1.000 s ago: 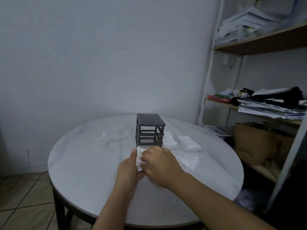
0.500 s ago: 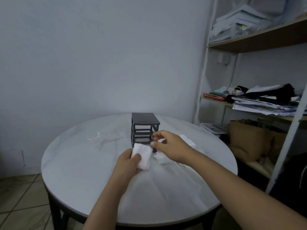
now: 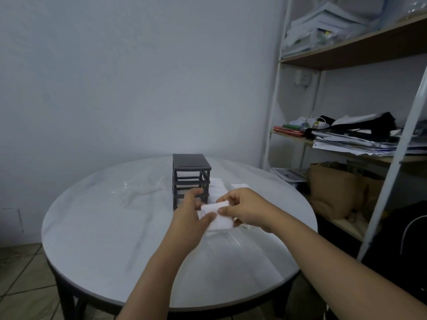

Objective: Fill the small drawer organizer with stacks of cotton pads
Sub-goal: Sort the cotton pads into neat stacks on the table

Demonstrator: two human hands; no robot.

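Grip: both hands were clamped on one stack of pads. The left hand had its thumb on the stack's near face, and the right hand pinched its top edge between thumb and forefinger.
Stack: white, held just above the table, just in front of the organizer.
Organizer: dark grey open frame, upright, at 11 o'clock from the stack. Its tiers looked open at the front.
Loose pads: lying on the table at 12 to 1 o'clock, beside the organizer.
Table: round, pale marbled top on dark legs, with clear wrap at 10 o'clock.
Room: plain pale wall, tiled floor at 8 o'clock. Shelves stood at 2 o'clock with paper piles, a wall socket and a brown bag.
Writing: the papers were too blurred to read.
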